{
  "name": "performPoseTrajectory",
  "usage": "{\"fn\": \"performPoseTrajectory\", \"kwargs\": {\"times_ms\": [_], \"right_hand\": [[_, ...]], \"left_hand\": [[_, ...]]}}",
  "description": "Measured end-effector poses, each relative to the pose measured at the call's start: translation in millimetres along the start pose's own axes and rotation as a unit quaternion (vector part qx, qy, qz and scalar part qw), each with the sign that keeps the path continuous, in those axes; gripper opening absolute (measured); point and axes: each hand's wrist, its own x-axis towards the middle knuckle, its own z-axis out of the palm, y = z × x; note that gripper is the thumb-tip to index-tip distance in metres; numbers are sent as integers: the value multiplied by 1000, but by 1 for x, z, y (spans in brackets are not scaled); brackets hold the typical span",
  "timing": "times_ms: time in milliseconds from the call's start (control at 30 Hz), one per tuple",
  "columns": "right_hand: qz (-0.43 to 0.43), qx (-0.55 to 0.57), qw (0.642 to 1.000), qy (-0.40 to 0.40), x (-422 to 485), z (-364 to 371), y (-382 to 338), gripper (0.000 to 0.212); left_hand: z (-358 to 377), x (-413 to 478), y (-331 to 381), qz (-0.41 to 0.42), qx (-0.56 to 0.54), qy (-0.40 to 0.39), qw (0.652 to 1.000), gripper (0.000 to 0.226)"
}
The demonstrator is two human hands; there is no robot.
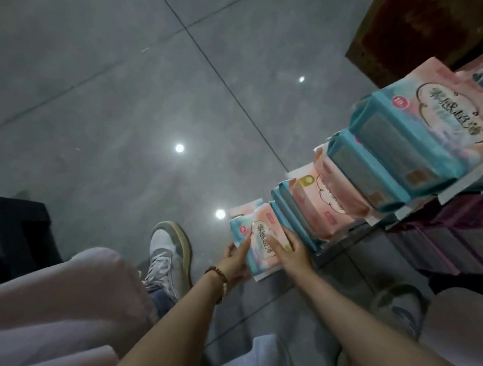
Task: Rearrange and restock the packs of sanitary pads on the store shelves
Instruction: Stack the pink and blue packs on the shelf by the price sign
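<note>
The left hand [237, 256] grips a pink-and-teal pad pack [262, 242] by its edge. The right hand [295, 252] lays straight fingers on its front, beside the shelved row of packs [384, 165].

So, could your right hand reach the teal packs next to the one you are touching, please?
Probably yes: the right hand rests on the front pack, directly beside the teal packs, and nothing lies between them.
</note>
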Motion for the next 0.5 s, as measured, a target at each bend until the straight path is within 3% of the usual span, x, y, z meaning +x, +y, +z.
{"fn": "performPoseTrajectory", "kwargs": {"times_ms": [200,300,400,500], "right_hand": [[-17,-49,999,10,3,2,-6,38],[-40,-82,996,17,-4,1,-12,41],[-61,-108,992,9,-18,-1,-25,44],[-74,-136,988,-9,-36,-4,-45,47]], "left_hand": [[9,1,4,2,44,4,999,29],[7,-11,16,-9,83,33,996,36],[-1,-21,28,30,154,91,983,52],[-5,-38,42,73,196,116,971,49]]}}
